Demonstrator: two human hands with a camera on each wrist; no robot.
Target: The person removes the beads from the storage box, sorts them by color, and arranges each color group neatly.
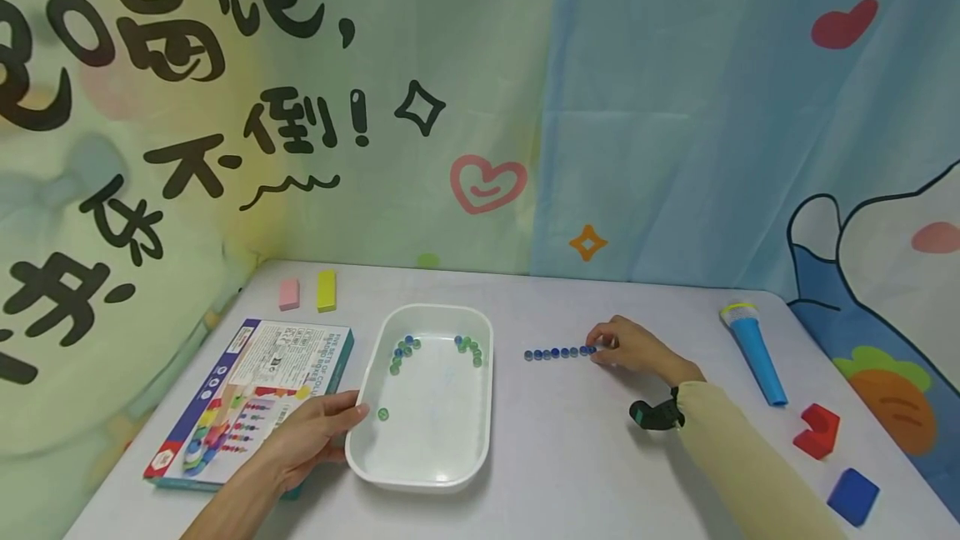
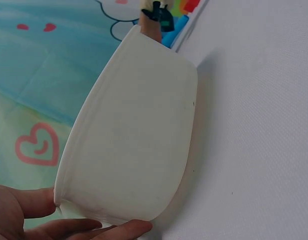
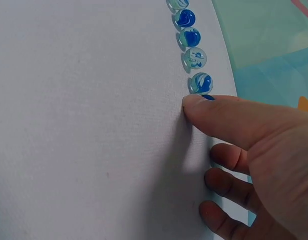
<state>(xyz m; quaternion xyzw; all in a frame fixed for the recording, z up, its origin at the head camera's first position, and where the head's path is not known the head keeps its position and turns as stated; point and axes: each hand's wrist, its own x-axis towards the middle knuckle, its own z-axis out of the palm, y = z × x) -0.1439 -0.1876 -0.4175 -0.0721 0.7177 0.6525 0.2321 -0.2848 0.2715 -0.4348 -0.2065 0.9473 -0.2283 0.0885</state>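
A white plastic tray (image 1: 420, 457) holds several green and blue glass marbles (image 1: 469, 348), mostly at its far end, and one lone green marble (image 1: 383, 414) near its left wall. My left hand (image 1: 318, 436) grips the tray's left side, thumb at the rim and fingers low on the outer wall (image 2: 128, 130). To the right of the tray, a straight row of blue marbles (image 1: 555, 353) lies on the table. At the row's right end my right hand (image 1: 630, 348) pinches a blue marble (image 3: 208, 97) between thumb and index finger, mostly hidden by the thumb. Its other fingers are loosely curled.
A boxed toy set (image 1: 255, 398) lies left of the tray, with a pink block (image 1: 288, 294) and a yellow block (image 1: 326, 291) behind it. On the right are a blue toy microphone (image 1: 757, 357), a red block (image 1: 817, 432) and a blue block (image 1: 853, 497). A printed curtain (image 1: 480, 107) backs the table.
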